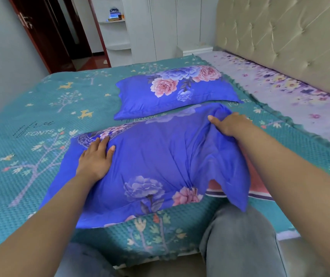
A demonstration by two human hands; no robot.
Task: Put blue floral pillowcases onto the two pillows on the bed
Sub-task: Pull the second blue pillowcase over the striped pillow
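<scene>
Nearest, below both hands: person's knees in grey trousers [238, 242] at the bed edge, w/ teal tree-and-deer bedspread [20, 148] running under everything. Between the hands lies the near pillow [260, 188], mostly inside a blue floral pillowcase [152, 160]; its pink/striped end pokes out of the case's open end under the right forearm, so not fully covered. Left hand [95, 158] lies flat, fingers spread, pressing the case's left part. Right hand [230, 124] sits at the far right corner, fingers curled, bunching a fold of blue cloth; thumb hidden. Loose flap of the case hangs down toward the right knee. Just beyond both hands, apart from the near one: second pillow [170, 90], fully cased in same blue floral, lying flat. Right of the hands, lilac flowered sheet [280, 86], then beige tufted headboard [280, 37]. Farthest, beyond left hand: white shelving [118, 33] and dark red door [44, 31].
</scene>
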